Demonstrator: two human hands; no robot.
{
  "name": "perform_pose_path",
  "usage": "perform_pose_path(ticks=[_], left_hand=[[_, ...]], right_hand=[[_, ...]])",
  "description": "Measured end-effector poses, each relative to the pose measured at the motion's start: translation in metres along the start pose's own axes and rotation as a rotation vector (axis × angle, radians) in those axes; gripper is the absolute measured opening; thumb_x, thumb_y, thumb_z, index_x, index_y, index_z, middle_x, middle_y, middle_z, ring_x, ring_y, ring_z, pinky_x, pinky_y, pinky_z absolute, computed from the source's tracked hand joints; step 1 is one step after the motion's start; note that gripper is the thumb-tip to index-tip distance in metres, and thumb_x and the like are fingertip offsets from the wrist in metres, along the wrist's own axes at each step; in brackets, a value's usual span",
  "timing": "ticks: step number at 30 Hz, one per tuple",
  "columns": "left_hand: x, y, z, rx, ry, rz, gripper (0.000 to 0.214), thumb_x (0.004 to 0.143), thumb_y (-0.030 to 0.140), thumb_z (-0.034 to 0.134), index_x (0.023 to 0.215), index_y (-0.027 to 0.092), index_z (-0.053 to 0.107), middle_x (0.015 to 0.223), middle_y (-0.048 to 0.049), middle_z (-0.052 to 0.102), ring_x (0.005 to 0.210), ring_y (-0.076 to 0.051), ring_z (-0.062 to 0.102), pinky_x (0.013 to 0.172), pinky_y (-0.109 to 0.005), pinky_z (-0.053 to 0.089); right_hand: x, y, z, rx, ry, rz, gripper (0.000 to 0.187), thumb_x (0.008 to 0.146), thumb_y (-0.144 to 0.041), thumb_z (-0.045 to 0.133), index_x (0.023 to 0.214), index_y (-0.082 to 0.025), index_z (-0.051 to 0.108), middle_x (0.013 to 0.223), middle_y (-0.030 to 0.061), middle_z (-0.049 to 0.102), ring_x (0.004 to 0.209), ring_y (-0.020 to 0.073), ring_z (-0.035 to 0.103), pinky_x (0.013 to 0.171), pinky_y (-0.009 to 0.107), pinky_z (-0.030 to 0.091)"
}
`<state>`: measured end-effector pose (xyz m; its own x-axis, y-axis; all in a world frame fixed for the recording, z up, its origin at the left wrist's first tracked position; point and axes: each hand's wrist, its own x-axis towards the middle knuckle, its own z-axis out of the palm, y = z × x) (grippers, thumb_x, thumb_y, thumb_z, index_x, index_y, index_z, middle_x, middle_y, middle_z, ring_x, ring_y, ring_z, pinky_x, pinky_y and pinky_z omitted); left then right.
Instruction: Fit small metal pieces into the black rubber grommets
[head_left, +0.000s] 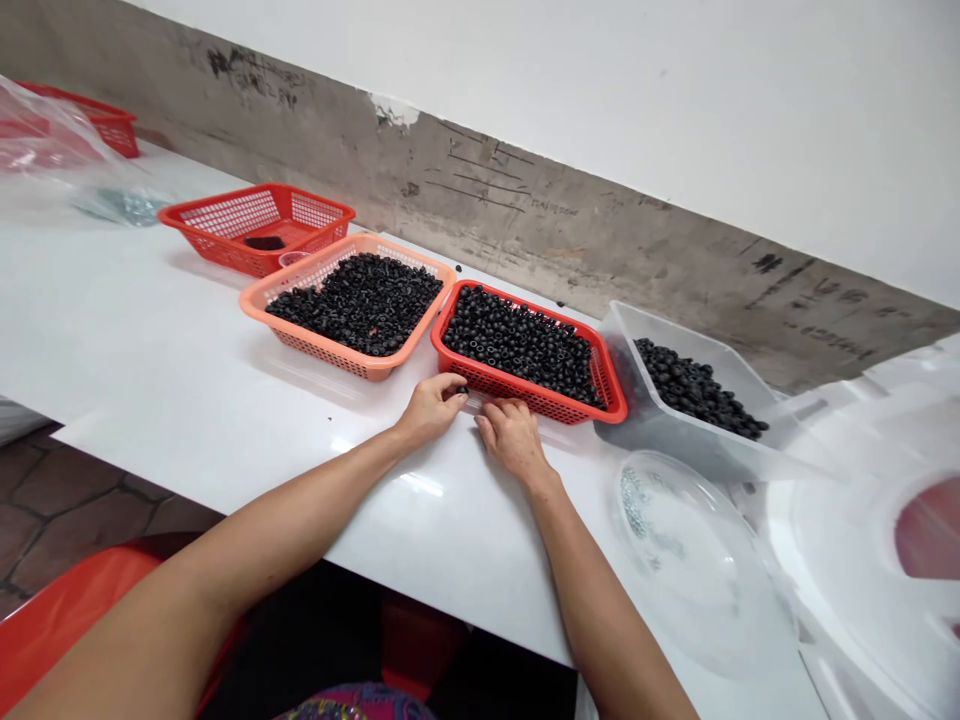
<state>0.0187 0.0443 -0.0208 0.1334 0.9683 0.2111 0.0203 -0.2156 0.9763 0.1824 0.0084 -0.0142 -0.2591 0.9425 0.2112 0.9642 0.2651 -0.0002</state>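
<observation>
Pinching a small black tubular piece (461, 391) between thumb and fingertips, the left hand (430, 410) sits just off the near corner of a red plastic basket (540, 398), which is heaped with the same black pieces. The right hand (511, 438) lies beside it with its fingers (499, 408) close together and curled against the basket's near rim; whether they hold anything cannot be told. The work in hand is at this near rim, and only the low basket wall separates the fingers from the pile. A salmon-colored plastic basket (367, 368) stands left of the hands, also full, and a clear plastic bin (660, 325) to the right holds more black pieces. Open white tabletop (247, 400) lies in front of the baskets, ending at the table's near edge. Lower right, a clear round plastic lid (697, 570) narrows the room beside the right forearm.
</observation>
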Motion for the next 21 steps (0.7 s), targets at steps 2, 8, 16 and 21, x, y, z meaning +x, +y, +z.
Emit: perform_pose_path(ticks=[2, 8, 16, 21], left_hand=[[0.0, 0.001, 0.0, 0.001, -0.003, 0.003, 0.023, 0.07, 0.017, 0.057, 0.091, 0.011, 0.064, 0.061, 0.0015, 0.056, 0.053, -0.009, 0.048, 0.052, -0.021, 0.041], [0.001, 0.003, 0.0, 0.008, -0.005, 0.034, 0.019, 0.071, 0.017, 0.056, 0.087, 0.011, 0.064, 0.068, -0.0007, 0.061, 0.059, -0.01, 0.052, 0.056, -0.022, 0.043], [0.001, 0.004, -0.001, 0.025, -0.005, 0.023, 0.019, 0.072, 0.017, 0.056, 0.088, 0.012, 0.064, 0.068, -0.0006, 0.06, 0.058, -0.01, 0.052, 0.057, -0.022, 0.045], [0.001, 0.006, -0.002, 0.036, -0.007, 0.011, 0.019, 0.072, 0.017, 0.055, 0.088, 0.01, 0.064, 0.067, -0.0008, 0.06, 0.057, -0.01, 0.051, 0.057, -0.023, 0.044]], right_hand=[[0.002, 0.0, 0.0, -0.009, 0.002, 0.015, 0.033, 0.092, -0.038, 0.04, 0.111, -0.02, 0.06, 0.117, 0.0098, 0.06, 0.107, 0.0264, 0.045, 0.083, 0.037, 0.036], [0.01, -0.003, 0.003, 0.02, -0.028, 0.029, 0.035, 0.092, -0.04, 0.039, 0.112, -0.021, 0.061, 0.121, 0.0084, 0.058, 0.106, 0.0269, 0.046, 0.083, 0.038, 0.037], [0.014, -0.002, 0.0, 0.028, -0.049, 0.067, 0.04, 0.092, -0.039, 0.037, 0.121, -0.021, 0.057, 0.116, 0.011, 0.06, 0.107, 0.0284, 0.045, 0.086, 0.041, 0.036], [0.015, -0.005, -0.001, -0.026, -0.045, 0.093, 0.039, 0.091, -0.041, 0.039, 0.119, -0.021, 0.058, 0.109, 0.0136, 0.059, 0.104, 0.0295, 0.045, 0.083, 0.041, 0.037]])
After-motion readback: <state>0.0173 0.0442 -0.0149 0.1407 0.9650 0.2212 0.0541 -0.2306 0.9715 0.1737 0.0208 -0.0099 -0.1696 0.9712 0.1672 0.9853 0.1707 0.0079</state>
